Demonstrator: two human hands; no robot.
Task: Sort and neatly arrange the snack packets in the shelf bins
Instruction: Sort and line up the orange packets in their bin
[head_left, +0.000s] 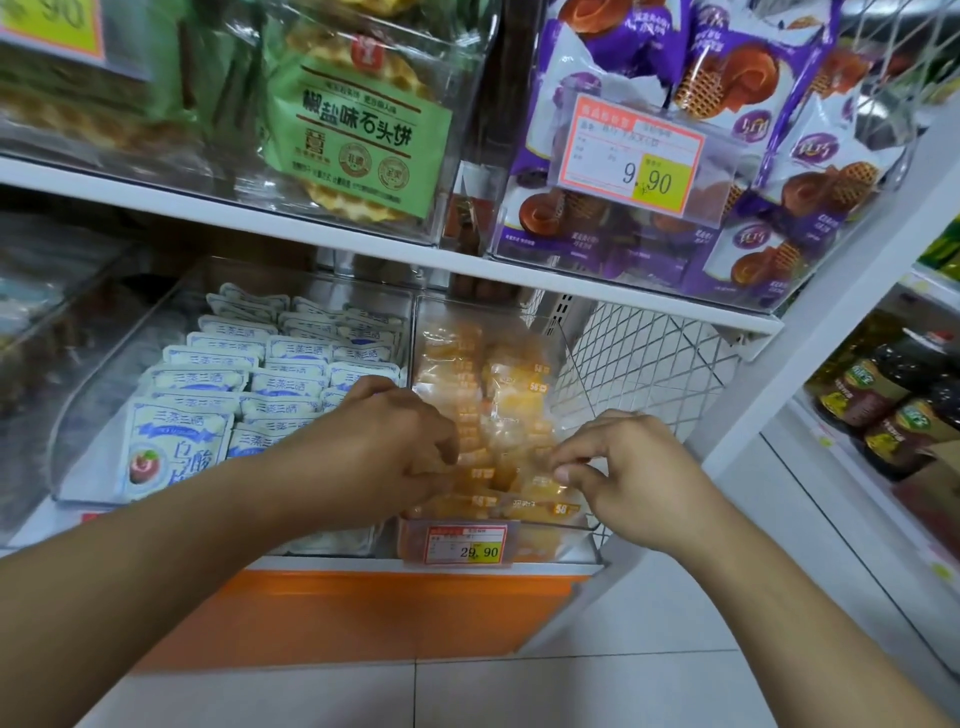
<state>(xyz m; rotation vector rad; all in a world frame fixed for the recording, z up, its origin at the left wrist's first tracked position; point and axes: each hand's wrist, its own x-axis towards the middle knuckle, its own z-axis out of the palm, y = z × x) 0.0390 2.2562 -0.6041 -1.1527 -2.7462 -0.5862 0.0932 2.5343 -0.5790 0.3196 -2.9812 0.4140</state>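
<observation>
Both hands worked in the head view: our left hand had its fingers curled down onto the yellow packets at the left of their clear bin, seemingly pinching one, while our right hand pinched a packet edge near the bin's front. The packets lay loosely heaped in the lower-shelf bin, just right of the tidy white packets. We judged the slippery wrappers could slide and topple over the low front lip, above the price tag, if we tugged too hard.
</observation>
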